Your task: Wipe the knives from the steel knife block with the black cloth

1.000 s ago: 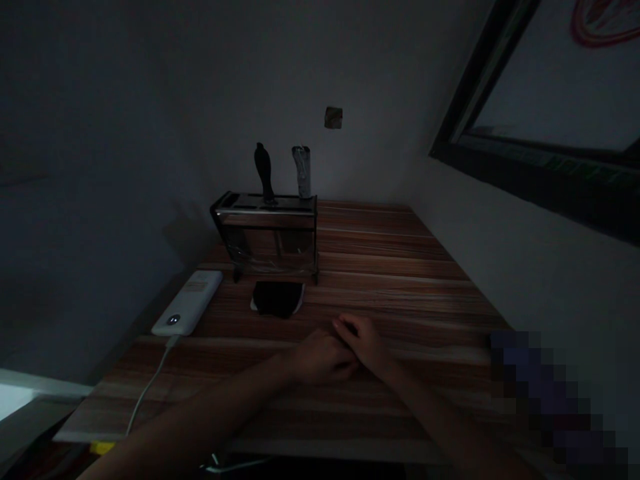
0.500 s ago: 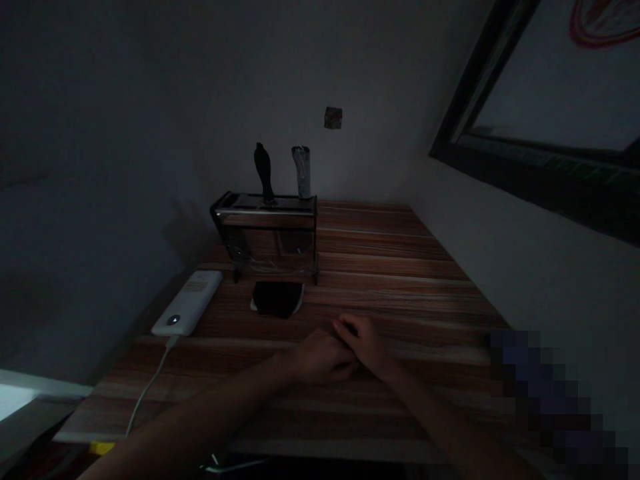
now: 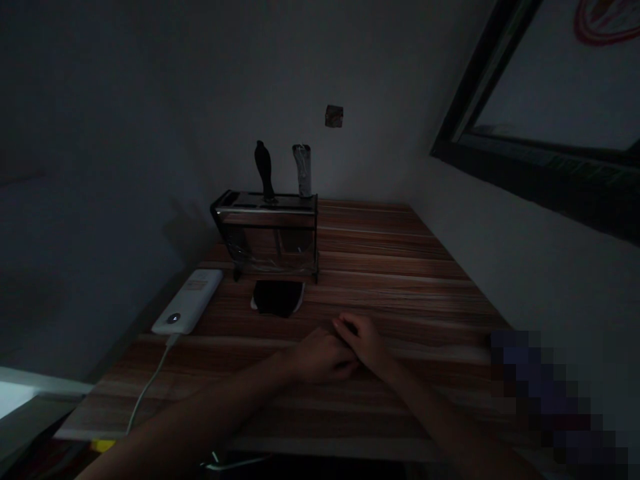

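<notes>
My left hand (image 3: 323,357) rests on the wood-grain table (image 3: 380,267), its fingers curled into a loose fist with nothing visible in it. Against it lies my right hand (image 3: 369,343), fingers folded in and touching the left one; no object shows in it either. Just beyond my left hand is a small black folded thing with a white edge (image 3: 278,298). Behind that stands a knife rack (image 3: 267,203) with a dark frame. A black-handled knife (image 3: 263,170) and a grey, plastic-wrapped handle (image 3: 303,172) stick up from its top.
A white power bank (image 3: 189,300) lies at the table's left, with a white cable (image 3: 147,387) running off the front edge. Walls close in the back and both sides. A dark-framed board (image 3: 545,180) leans or hangs at right. A pixelated patch covers the lower right.
</notes>
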The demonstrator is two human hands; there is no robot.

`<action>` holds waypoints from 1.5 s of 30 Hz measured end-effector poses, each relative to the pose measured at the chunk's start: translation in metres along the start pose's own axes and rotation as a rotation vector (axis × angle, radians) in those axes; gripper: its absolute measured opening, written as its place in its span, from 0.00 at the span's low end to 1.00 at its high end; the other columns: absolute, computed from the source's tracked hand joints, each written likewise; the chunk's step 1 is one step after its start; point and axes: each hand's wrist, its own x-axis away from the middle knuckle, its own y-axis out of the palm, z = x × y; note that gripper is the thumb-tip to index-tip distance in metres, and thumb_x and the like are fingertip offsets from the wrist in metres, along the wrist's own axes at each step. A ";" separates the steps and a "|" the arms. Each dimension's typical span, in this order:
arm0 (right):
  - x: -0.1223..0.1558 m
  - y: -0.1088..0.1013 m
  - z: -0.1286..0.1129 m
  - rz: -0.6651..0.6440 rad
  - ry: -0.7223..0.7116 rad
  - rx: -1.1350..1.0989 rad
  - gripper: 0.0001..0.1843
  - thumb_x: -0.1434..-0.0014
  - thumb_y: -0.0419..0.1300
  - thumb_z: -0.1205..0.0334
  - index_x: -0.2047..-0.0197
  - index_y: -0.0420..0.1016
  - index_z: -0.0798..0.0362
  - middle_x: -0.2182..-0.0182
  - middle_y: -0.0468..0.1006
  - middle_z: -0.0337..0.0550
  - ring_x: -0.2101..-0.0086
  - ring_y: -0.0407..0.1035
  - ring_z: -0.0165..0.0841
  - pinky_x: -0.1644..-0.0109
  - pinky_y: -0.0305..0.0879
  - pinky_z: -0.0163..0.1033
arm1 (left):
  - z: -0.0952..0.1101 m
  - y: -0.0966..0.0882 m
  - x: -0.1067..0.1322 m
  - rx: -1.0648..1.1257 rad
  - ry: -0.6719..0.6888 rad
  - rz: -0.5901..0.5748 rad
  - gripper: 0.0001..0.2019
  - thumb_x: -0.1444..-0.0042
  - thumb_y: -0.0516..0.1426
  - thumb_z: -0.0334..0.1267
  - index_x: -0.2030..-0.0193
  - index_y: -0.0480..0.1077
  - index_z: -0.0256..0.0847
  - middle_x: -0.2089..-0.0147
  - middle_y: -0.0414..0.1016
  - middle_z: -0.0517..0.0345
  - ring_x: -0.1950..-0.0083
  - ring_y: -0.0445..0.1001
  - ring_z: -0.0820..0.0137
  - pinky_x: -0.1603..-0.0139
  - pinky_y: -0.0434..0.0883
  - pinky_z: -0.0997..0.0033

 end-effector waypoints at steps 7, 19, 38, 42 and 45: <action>0.000 0.000 0.000 -0.003 -0.003 -0.005 0.16 0.43 0.50 0.56 0.79 0.60 0.53 0.80 0.61 0.35 0.75 0.58 0.29 0.71 0.53 0.33 | -0.001 0.002 0.001 -0.018 0.000 0.011 0.07 0.47 0.53 0.34 0.70 0.72 0.40 0.69 0.77 0.58 0.68 0.73 0.70 0.66 0.66 0.72; 0.000 0.000 -0.002 -0.016 0.020 0.000 0.16 0.43 0.50 0.56 0.79 0.60 0.53 0.81 0.60 0.34 0.76 0.57 0.28 0.72 0.52 0.33 | 0.001 -0.003 -0.002 -0.019 0.015 0.004 0.06 0.48 0.54 0.33 0.70 0.73 0.39 0.69 0.78 0.57 0.68 0.73 0.70 0.66 0.66 0.73; 0.000 0.000 0.001 -0.016 0.000 0.005 0.16 0.43 0.50 0.56 0.79 0.60 0.53 0.81 0.61 0.35 0.76 0.58 0.28 0.71 0.53 0.33 | 0.002 -0.005 -0.002 -0.014 0.017 -0.008 0.06 0.48 0.54 0.33 0.71 0.72 0.39 0.69 0.78 0.57 0.68 0.73 0.70 0.67 0.66 0.73; 0.000 0.000 0.000 -0.010 -0.002 0.002 0.16 0.42 0.50 0.55 0.79 0.61 0.53 0.81 0.62 0.35 0.75 0.59 0.29 0.71 0.53 0.33 | 0.002 -0.004 -0.002 0.000 0.017 0.008 0.06 0.48 0.54 0.33 0.71 0.72 0.39 0.70 0.77 0.58 0.70 0.72 0.71 0.68 0.65 0.74; 0.000 0.000 0.000 -0.009 -0.002 -0.001 0.16 0.42 0.50 0.56 0.79 0.61 0.53 0.81 0.62 0.35 0.75 0.58 0.29 0.72 0.53 0.33 | 0.002 -0.004 -0.002 -0.009 0.011 0.012 0.06 0.49 0.54 0.33 0.72 0.72 0.39 0.71 0.77 0.58 0.70 0.73 0.71 0.69 0.65 0.74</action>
